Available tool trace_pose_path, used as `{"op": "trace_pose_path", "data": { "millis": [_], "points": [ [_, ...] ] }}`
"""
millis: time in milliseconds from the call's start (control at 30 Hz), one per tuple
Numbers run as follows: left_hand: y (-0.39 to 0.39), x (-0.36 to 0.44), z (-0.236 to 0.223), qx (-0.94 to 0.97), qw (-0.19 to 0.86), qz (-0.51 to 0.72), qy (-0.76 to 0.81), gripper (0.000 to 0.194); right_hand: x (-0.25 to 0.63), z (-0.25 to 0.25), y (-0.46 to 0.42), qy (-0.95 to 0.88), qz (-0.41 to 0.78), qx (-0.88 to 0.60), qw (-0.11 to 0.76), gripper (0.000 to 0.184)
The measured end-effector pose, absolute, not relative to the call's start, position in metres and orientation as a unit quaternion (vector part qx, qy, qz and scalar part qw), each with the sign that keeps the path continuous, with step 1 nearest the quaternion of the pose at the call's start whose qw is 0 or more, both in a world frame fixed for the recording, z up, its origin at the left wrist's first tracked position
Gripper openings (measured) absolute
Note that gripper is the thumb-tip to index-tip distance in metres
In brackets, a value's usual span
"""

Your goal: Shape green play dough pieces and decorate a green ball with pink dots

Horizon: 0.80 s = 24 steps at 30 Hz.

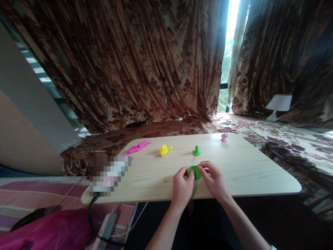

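Observation:
Between my two hands is a flat, roundish piece of green modelling clay (197, 173), held above the near part of the table. My left hand (183, 184) pinches its left edge, the thumb pressed on its face. On the other side my right hand (213, 180) grips the upper right edge between thumb and fingers. Just beyond stands a small green clay shape (197, 151) with a wide base and an upright stub. Left of that lies a lumpy yellow clay piece (164, 150) with a short stem. A long pink clay piece (137, 148) rests near the far left edge.
A small pink figure (224, 137) stands at the far right of the light wooden table (255, 170). A pixelated patch hides something at the table's left end. A black cable (91, 215) and a power strip (106, 231) are below left. A white lamp (279, 104) stands behind right.

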<state>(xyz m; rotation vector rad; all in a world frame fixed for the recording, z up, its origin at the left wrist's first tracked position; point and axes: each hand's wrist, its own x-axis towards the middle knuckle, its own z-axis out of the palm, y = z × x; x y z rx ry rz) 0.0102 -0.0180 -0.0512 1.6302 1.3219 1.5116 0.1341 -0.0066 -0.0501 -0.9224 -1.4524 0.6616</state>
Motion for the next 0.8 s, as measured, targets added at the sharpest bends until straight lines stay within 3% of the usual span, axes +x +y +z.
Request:
{"op": "trace_pose_path", "data": {
  "millis": [267, 800],
  "points": [
    [-0.0164, 0.0094, -0.0515, 0.596, 0.281, 0.571, 0.489, 0.017, 0.133, -0.0548, -0.0044, -0.609, 0.304, -0.418, 0.602, 0.025],
    [-0.0151, 0.0078, -0.0534, 0.588, 0.295, 0.586, 0.474, 0.017, 0.1327, -0.0552, -0.0049, -0.621, 0.289, -0.41, 0.602, 0.015]
  ]
}}
